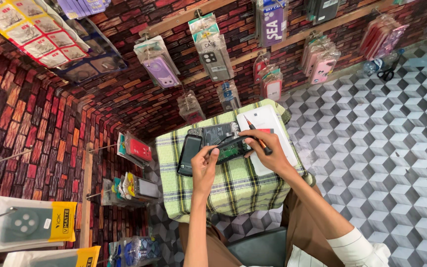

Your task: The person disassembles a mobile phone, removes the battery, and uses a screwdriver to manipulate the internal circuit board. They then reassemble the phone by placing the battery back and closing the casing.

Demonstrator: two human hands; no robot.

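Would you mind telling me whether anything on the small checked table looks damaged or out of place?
The phone under the left hand lies opened, its circuit board bare. Its black back cover sits detached beside it on the checked cloth. The right hand holds a screwdriver over it. Nothing looks spilled.

Small tabletop (233, 190) under green plaid cloth. Left hand (204, 165) grips near end of opened phone (229, 148), circuit board exposed. Right hand (268, 146) holds orange-handled screwdriver (257, 134), tip toward phone's far edge. Black back cover (190, 154) lies just left of phone. White tablet (268, 123) under right hand. Brick-pattern wall (50, 123) hung with packaged phone cases (160, 69).
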